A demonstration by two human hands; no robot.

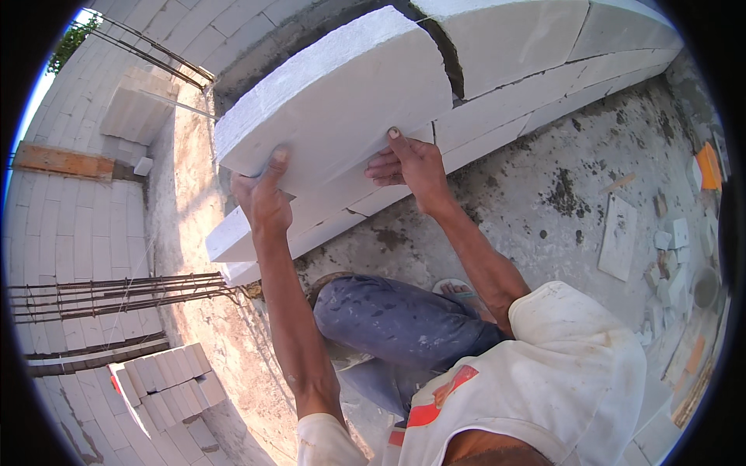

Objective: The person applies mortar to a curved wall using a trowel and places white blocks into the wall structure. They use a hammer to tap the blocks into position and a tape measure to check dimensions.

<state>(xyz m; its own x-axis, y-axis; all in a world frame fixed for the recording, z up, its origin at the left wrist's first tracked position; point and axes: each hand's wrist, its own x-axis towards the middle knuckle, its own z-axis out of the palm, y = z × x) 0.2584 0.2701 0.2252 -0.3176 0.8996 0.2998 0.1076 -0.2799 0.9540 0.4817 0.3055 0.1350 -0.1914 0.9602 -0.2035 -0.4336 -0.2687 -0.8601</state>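
Note:
A large white aerated concrete block [334, 101] lies at the top of a low wall of similar blocks, in front of me. My left hand [268, 198] grips its lower left corner, thumb on the front face and fingers mostly hidden behind. Near the lower edge toward the right, my right hand [416, 167] has its thumb on the block's face and its fingers curled below. To the right, a dark uneven gap separates this block from a neighbouring white block [509, 39]. Beneath it run the lower courses [497, 109] of the wall.
Bundled steel bars [116, 295] stick out on the left, above a stack of white blocks [167, 380]. A wooden plank [62, 161] lies farther off. On the stained concrete floor [559, 225], at right, are a flat white slab [618, 237], broken block pieces [672, 272] and an orange object [708, 166].

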